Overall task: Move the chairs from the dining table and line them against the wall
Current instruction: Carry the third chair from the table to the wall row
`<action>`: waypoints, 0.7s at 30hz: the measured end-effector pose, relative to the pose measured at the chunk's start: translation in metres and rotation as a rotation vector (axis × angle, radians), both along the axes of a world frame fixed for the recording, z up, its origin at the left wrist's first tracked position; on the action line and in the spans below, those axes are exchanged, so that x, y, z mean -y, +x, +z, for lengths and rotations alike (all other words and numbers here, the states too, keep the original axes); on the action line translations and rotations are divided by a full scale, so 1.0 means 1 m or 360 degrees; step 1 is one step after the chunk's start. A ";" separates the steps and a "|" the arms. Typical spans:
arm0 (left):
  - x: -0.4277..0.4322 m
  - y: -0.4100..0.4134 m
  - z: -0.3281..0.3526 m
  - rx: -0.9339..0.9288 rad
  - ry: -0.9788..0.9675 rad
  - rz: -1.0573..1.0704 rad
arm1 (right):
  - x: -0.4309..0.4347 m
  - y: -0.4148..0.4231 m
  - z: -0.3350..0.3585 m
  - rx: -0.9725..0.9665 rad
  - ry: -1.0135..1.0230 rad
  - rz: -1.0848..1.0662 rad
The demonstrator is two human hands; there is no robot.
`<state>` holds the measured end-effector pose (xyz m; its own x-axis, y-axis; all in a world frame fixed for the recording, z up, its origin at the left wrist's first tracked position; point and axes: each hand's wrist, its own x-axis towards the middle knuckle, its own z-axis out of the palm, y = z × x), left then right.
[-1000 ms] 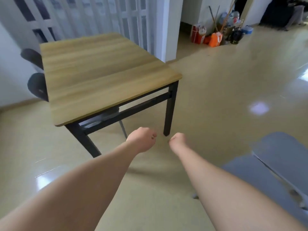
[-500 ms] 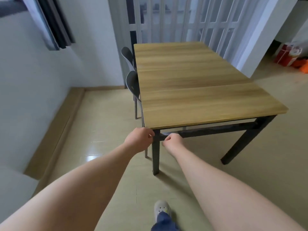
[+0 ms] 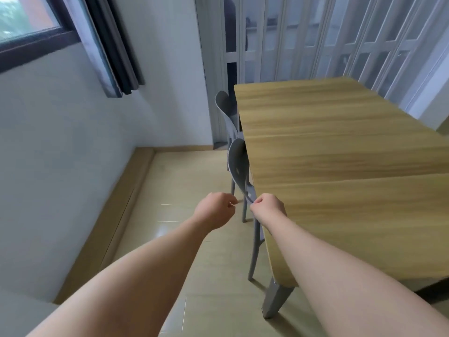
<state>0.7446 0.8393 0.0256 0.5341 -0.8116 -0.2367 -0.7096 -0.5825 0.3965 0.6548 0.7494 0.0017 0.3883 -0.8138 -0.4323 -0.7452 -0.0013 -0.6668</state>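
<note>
Two grey plastic chairs stand tucked against the left long side of the wooden bench (image 3: 340, 147), seats hidden under its top. The near chair (image 3: 239, 170) has a rounded backrest with a small slot in it and thin grey legs on the tiled floor (image 3: 184, 186); the far chair (image 3: 226, 110) sits just behind it, its back curving the same way.

At far left a white wall (image 3: 60, 147) with a dark-framed window (image 3: 29, 32) and grey curtain (image 3: 109, 45) runs beside a tan baseboard ledge (image 3: 116, 220).

The left hand (image 3: 213, 211) hangs over the floor just left of the near chair, its grip curled into a loose fist around nothing. The right hand (image 3: 268, 207) is at the backrest's lower edge, fingers curled there (actual contact is hard to tell). A folding white partition (image 3: 303, 40) stands behind the bench.
</note>
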 end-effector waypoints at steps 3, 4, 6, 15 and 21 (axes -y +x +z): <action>0.022 0.042 0.001 -0.0019 0.0007 -0.0008 | 0.022 0.040 0.003 -0.0047 -0.0014 0.0023; 0.029 0.055 0.001 -0.0023 0.0015 -0.0019 | 0.029 0.051 0.002 -0.0053 -0.0002 0.0017; 0.046 0.085 -0.002 -0.0025 0.0020 -0.0052 | 0.043 0.077 -0.001 -0.0056 0.0017 -0.0013; 0.122 0.196 -0.020 0.0124 0.0123 -0.0547 | 0.078 0.177 -0.027 -0.0049 0.0196 -0.0248; 0.163 0.237 -0.043 0.0339 0.0157 -0.1194 | 0.079 0.206 -0.048 -0.0266 0.0204 -0.0545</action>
<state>0.9818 0.6765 -0.0171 -0.1066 -0.9538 -0.2808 -0.9822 0.0571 0.1790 0.8609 0.6709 -0.0462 0.0200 -0.8193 -0.5730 -0.7862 0.3411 -0.5152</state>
